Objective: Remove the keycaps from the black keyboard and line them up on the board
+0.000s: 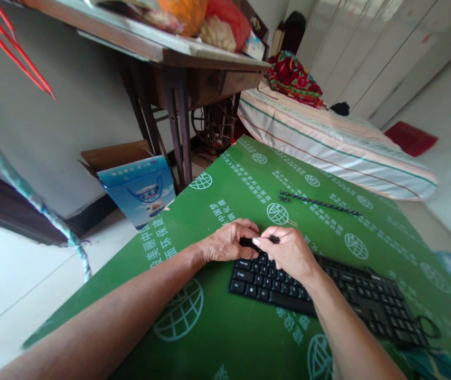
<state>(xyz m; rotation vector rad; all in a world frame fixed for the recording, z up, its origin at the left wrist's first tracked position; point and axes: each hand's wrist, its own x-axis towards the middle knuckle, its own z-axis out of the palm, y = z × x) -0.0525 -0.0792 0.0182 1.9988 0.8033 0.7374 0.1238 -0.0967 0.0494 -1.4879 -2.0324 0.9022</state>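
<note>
A black keyboard [352,295] lies on a green printed board [217,338]. My left hand [227,243] rests curled on the keyboard's far left corner, gripping its edge. My right hand [289,253] lies over the upper left keys, its fingers pinched around a small dark piece that I cannot make out. Further off on the board lies a row of small black keycaps [320,202].
A blue printed carton [140,190] stands at the board's left edge, below a wooden table [178,58] piled with bags. A striped mattress [328,142] with red cloth lies behind. The keyboard's cable [427,327] loops at the right.
</note>
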